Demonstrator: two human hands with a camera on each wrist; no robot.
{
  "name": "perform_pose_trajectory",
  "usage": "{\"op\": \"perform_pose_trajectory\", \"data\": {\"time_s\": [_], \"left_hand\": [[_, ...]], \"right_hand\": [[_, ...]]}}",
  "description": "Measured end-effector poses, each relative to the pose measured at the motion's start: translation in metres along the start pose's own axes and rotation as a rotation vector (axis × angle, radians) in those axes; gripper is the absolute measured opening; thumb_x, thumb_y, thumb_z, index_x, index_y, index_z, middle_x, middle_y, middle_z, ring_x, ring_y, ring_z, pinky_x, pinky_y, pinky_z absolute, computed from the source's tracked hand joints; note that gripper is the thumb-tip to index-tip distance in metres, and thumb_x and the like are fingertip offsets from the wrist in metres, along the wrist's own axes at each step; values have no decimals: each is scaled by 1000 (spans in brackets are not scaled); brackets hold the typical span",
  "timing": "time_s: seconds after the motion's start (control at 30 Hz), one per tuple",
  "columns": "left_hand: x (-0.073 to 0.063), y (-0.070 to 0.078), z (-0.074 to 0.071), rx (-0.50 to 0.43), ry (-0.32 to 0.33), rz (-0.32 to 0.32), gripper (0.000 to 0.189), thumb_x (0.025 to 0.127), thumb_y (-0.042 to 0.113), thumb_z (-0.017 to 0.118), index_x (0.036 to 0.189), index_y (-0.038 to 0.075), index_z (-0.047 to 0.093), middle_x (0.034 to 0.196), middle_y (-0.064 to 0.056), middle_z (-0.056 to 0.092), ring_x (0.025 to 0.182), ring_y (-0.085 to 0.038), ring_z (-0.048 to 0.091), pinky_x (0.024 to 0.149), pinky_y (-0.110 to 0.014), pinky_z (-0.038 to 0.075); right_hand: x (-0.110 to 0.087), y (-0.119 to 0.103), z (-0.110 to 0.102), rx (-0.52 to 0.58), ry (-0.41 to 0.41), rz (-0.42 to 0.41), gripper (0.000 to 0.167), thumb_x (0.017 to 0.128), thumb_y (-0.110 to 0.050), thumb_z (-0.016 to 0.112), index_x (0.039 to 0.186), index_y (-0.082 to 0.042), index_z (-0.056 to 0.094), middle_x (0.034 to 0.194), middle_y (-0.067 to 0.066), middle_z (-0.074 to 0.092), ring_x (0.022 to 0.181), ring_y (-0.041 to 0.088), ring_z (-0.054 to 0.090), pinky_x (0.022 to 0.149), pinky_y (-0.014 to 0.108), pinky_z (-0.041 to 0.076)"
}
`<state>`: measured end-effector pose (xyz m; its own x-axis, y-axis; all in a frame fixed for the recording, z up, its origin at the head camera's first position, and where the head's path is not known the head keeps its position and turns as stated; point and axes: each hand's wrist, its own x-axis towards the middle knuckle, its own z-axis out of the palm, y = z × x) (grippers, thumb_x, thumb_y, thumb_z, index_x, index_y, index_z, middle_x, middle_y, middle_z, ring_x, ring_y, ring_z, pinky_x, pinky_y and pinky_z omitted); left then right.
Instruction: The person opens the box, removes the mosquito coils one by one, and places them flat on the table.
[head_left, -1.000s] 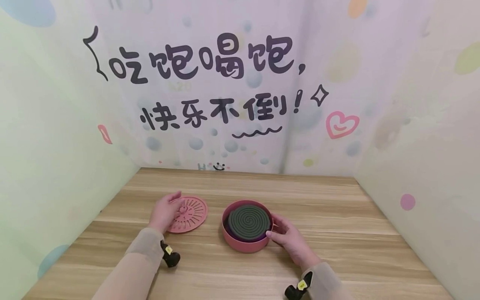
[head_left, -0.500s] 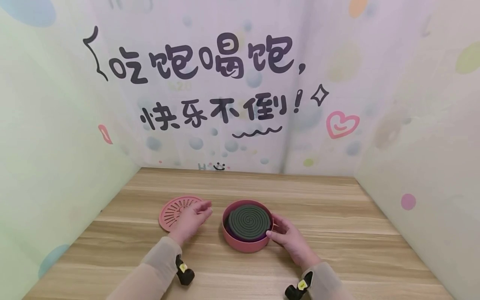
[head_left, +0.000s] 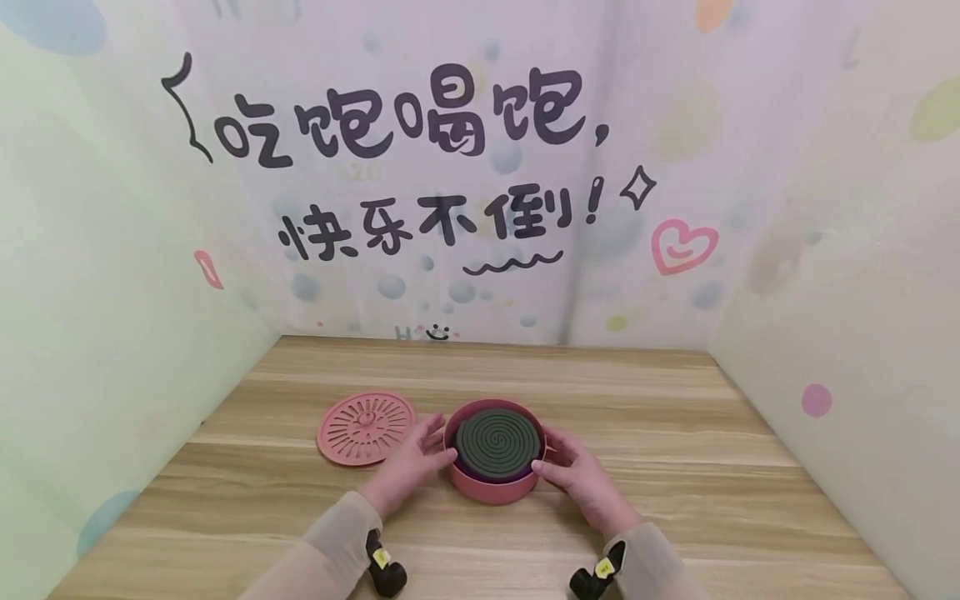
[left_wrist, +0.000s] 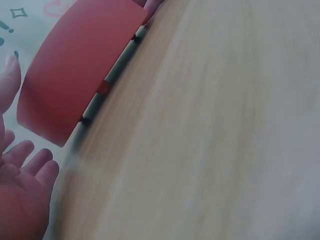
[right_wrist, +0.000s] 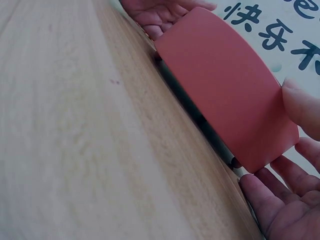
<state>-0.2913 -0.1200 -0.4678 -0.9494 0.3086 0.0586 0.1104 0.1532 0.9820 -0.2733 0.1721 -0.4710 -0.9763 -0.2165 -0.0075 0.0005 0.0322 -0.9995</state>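
A round pink mosquito coil holder stands in the middle of the wooden table, with a dark green mosquito coil inside. My right hand holds its right side, thumb at the rim and fingers low on the wall, as the right wrist view shows. At the left side is my left hand, its thumb by the rim. In the left wrist view, a gap shows between the left fingers and the holder wall. Left of the holder lies its slotted pink lid, flat on the table.
The wooden table meets a printed back wall and pale side walls. Small feet raise the holder slightly off the table. A black wrist camera sits on each sleeve.
My left hand has left the lid and moved right to the holder's left side. The lid stays where it was. My right hand and the holder have not visibly moved.
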Motion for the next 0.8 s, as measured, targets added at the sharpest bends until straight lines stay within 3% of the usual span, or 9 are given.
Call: {"op": "perform_pose_trajectory", "data": {"time_s": [0.13, 0.27, 0.57, 0.8], "left_hand": [[0, -5, 4, -62, -93, 41, 87, 86, 15, 72, 152, 0, 17, 156, -20, 22, 143, -34, 19, 115, -48, 19], [-1, -7, 6, -49, -123, 70, 93, 82, 11, 76, 153, 4, 17, 157, -16, 22, 145, -31, 14, 115, -47, 16], [-3, -9, 10, 85, -92, 50, 104, 77, 21, 81, 155, 9, 13, 158, -14, 20, 144, -31, 20, 114, -48, 20], [-5, -10, 12, 113, -55, 42, 102, 77, 24, 82, 155, 13, 16, 157, -13, 22, 143, -29, 22, 114, -46, 21]], "right_hand": [[0, 0, 0, -6, 2, 0, 67, 85, -16, 74, 144, -11, 44, 145, 13, 44, 132, 33, 41, 103, 44, 43], [0, -1, -1, -7, -2, -4, 67, 85, -16, 74, 144, -10, 43, 145, 14, 44, 132, 33, 41, 103, 44, 42], [-2, -2, -2, -13, -5, -5, 65, 85, -16, 74, 144, -11, 44, 145, 13, 45, 132, 34, 42, 104, 46, 41], [0, -1, -1, -27, 2, -12, 67, 84, -18, 75, 143, -10, 45, 145, 13, 45, 132, 34, 42, 103, 45, 42]]}}
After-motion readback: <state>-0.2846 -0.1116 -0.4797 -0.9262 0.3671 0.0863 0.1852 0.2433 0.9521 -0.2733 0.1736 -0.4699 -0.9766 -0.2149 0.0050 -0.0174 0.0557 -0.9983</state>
